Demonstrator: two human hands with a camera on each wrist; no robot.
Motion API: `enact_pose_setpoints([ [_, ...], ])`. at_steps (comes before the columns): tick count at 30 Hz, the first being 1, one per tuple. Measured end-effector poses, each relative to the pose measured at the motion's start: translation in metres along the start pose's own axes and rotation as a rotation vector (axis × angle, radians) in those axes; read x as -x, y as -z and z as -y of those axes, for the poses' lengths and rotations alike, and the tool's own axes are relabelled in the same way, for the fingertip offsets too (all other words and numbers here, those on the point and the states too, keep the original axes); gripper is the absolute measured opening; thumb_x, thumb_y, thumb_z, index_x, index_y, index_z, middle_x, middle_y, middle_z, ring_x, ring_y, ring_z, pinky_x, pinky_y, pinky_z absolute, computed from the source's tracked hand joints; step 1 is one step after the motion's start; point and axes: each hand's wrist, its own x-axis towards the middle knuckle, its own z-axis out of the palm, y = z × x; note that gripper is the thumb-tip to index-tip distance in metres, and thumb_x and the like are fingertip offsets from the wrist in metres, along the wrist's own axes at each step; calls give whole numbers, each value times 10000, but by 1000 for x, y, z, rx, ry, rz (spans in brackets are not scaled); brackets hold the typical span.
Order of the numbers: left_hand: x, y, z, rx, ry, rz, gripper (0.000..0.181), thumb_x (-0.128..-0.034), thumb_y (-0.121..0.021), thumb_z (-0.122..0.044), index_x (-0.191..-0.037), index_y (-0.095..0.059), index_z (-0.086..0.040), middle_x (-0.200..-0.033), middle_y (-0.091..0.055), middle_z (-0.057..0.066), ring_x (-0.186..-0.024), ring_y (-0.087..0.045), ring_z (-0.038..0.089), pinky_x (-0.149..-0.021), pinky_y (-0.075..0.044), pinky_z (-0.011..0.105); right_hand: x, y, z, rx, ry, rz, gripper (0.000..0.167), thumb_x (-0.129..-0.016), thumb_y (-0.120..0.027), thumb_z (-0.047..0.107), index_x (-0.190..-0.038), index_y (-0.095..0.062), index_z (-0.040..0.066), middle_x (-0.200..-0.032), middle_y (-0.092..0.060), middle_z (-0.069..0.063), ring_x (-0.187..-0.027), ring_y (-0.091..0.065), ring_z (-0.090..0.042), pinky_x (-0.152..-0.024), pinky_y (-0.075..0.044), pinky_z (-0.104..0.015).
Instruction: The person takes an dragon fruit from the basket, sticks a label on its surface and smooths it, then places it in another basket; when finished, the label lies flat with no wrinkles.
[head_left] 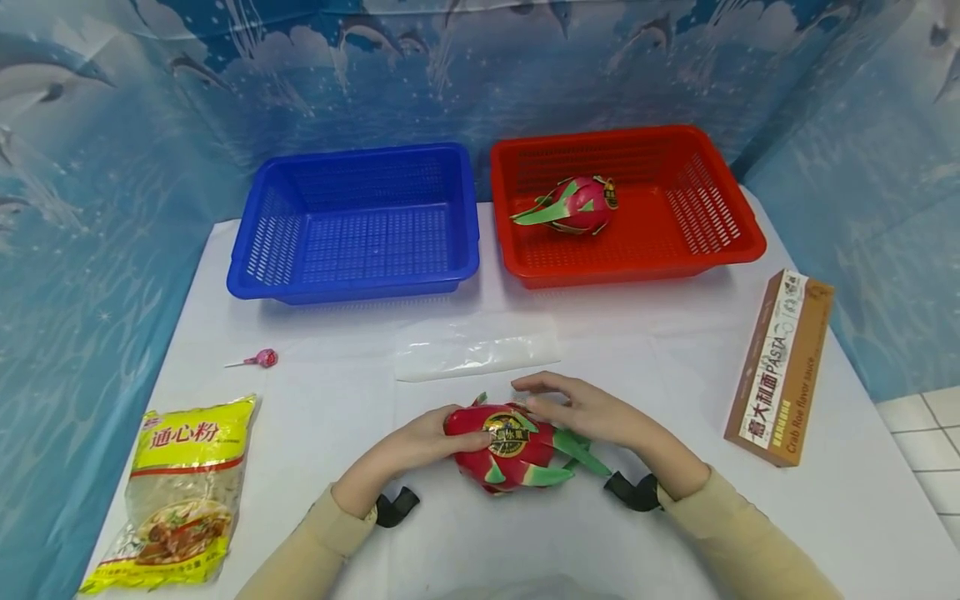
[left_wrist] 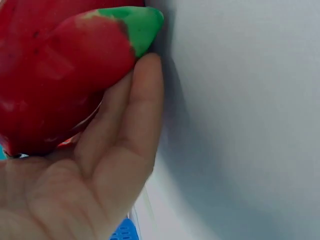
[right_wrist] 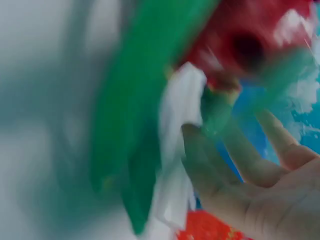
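Observation:
A pink-red dragon fruit [head_left: 528, 452] with green scales and a black-and-gold label lies on the near middle of the white table. My left hand [head_left: 422, 440] grips its left end, thumb over the front; in the left wrist view, fingers [left_wrist: 145, 95] curl beneath the red skin. At the fruit's upper right is my right hand [head_left: 592, 408], its fingers spread. The right wrist view is blurred: fingers [right_wrist: 200, 155] reach close to the green scales [right_wrist: 145, 75], and contact is hard to judge.
Behind stand a blue basket [head_left: 352, 290] and a red basket [head_left: 637, 271] holding another dragon fruit [head_left: 581, 204]. A clear plastic packet [head_left: 476, 348] lies before them. Lollipop [head_left: 266, 358] and yellow pasta bag [head_left: 183, 492] lie left, a brown pasta box [head_left: 780, 367] right.

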Motion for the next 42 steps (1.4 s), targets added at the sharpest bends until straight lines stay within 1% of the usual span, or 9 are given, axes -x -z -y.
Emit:
enact_pose_setpoints([
  [6,0,0,0,10,5,-13,619,-873,-651,-511,-1254,-558,-33,-1081,-683,33,-1030,-584,151,-897,-502,348,9,38,6,-18,0,-185,449,-1011,-528,351,-1392,-519,113,-1430,-519,-132,-1338,-441,-373,-1058,-411,-602],
  [11,1,-1,1,28,-7,-7,622,-880,-650,-487,-1273,-546,-16,-1109,-677,48,-1052,-577,158,-912,-500,356,20,84,5,-133,-31,-446,477,-1031,-481,386,-1380,-496,61,-1363,-556,-63,-1240,-532,-200,-972,-523,-283],
  [15,2,-1,2,28,-9,-3,643,-884,-640,-491,-1296,-532,-9,-1134,-668,53,-1079,-569,173,-938,-493,388,32,121,-7,-413,-111,-652,491,-969,-541,484,-1322,-492,147,-1174,-625,101,-1058,-598,-32,-819,-528,-125],
  [22,4,-3,1,18,4,-12,685,-880,-630,-510,-1332,-505,-11,-1169,-647,51,-1102,-552,180,-938,-497,405,40,153,-37,-938,-235,-909,424,-906,-653,431,-1246,-539,205,-1126,-630,89,-984,-626,-67,-771,-568,-193],
  [26,3,-2,2,26,-2,-17,684,-885,-630,-502,-1334,-498,-4,-1172,-646,58,-1107,-552,185,-941,-500,408,38,161,-47,-1181,-226,-964,396,-898,-709,327,-1249,-557,226,-1196,-587,60,-1077,-613,-104,-816,-582,-255],
  [32,2,-3,2,35,-2,-21,677,-877,-639,-513,-1321,-508,-19,-1160,-647,47,-1098,-550,182,-929,-498,388,32,168,-57,-1494,-159,-929,849,-858,-761,223,-1511,-264,442,-1195,-610,53,-1254,-555,-110,-908,-558,-331],
  [34,1,-3,3,38,-2,-19,673,-872,-645,-514,-1314,-512,-24,-1151,-649,43,-1091,-551,183,-924,-495,383,30,169,-60,-1545,-129,-927,794,-873,-742,182,-1500,-316,420,-1162,-628,41,-1241,-566,-108,-906,-558,-335],
  [37,0,-3,3,49,-5,-15,663,-868,-650,-513,-1300,-520,-28,-1135,-653,44,-1081,-552,188,-921,-489,379,27,169,-62,-1602,-75,-934,487,-885,-716,107,-1330,-564,231,-1140,-648,29,-1223,-565,-105,-893,-564,-330],
  [42,0,-2,3,68,-22,-15,653,-869,-659,-496,-1296,-514,-23,-1141,-648,50,-1081,-553,188,-918,-492,374,22,170,-63,-1652,-4,-964,364,-887,-687,17,-1217,-603,146,-1179,-622,6,-1206,-553,-114,-882,-573,-331],
])
